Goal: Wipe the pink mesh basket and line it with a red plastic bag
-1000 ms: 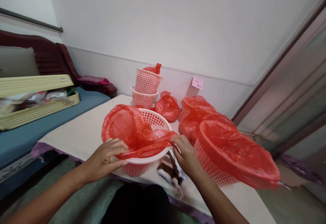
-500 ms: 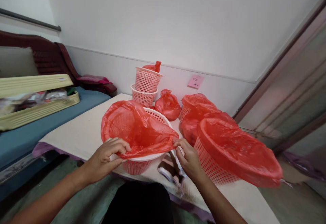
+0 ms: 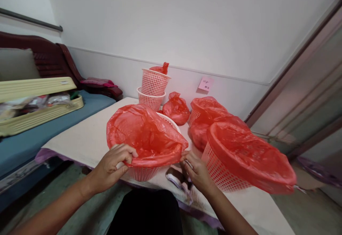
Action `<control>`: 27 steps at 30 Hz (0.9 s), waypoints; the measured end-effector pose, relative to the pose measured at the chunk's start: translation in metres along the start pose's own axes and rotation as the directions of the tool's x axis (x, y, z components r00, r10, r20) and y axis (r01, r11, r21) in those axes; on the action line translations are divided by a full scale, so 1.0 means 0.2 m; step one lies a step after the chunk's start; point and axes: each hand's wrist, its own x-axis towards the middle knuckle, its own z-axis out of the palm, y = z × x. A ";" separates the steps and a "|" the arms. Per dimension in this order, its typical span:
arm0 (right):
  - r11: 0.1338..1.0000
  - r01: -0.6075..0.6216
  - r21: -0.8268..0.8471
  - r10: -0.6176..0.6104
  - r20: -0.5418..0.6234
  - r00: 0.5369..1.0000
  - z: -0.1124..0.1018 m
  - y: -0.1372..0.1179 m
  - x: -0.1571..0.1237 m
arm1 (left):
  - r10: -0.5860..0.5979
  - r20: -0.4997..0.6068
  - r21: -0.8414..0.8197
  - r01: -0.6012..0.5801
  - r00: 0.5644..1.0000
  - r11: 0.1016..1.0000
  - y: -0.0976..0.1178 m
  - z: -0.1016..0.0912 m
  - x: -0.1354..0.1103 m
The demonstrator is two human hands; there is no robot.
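Note:
A round pink mesh basket (image 3: 143, 172) stands near the front edge of the table (image 3: 88, 135). A red plastic bag (image 3: 144, 135) is stretched over its rim and covers most of the opening. My left hand (image 3: 110, 167) pinches the bag's edge at the basket's near left rim. My right hand (image 3: 196, 171) is closed on the bag's edge at the near right rim, pulling it down over the side. A folded striped cloth (image 3: 177, 179) lies just under my right hand.
A larger pink basket (image 3: 227, 172) covered with red plastic stands at the right. Behind are two stacked baskets (image 3: 153, 89), a tied red bag (image 3: 176, 108) and another covered basket (image 3: 204, 110). A yellow tray (image 3: 37, 110) rests on a blue bench at the left.
The red bag has been drawn further across the basket's opening and down over its near right rim. My right hand has moved lower; my left hand has held its place.

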 end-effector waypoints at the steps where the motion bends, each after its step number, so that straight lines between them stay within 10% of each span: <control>1: 1.000 0.008 -0.017 -0.008 0.019 1.000 0.00 0.01 -0.01 | 0.016 0.002 0.044 -0.016 1.000 0.999 0.00 0.01 -0.01; 7: 0.987 0.042 -0.153 -0.049 -0.045 0.998 -0.05 0.00 -0.01 | 0.146 -0.029 0.213 -0.137 0.989 0.967 -0.02 0.05 -0.03; 13: 0.985 0.091 -0.144 -0.129 -0.278 0.952 -0.08 -0.29 0.07 | 0.153 -0.025 0.208 -0.145 0.988 0.967 -0.02 0.05 0.00; 22: 0.852 0.361 -0.380 -0.260 0.291 0.921 0.17 -0.44 0.31 | 0.149 -0.036 0.226 -0.137 0.988 0.964 -0.01 0.05 -0.01; 27: 0.801 0.380 -0.463 -0.247 0.322 0.914 0.21 -0.39 0.28 | 0.178 -0.098 0.247 -0.149 0.979 0.957 -0.05 0.06 -0.09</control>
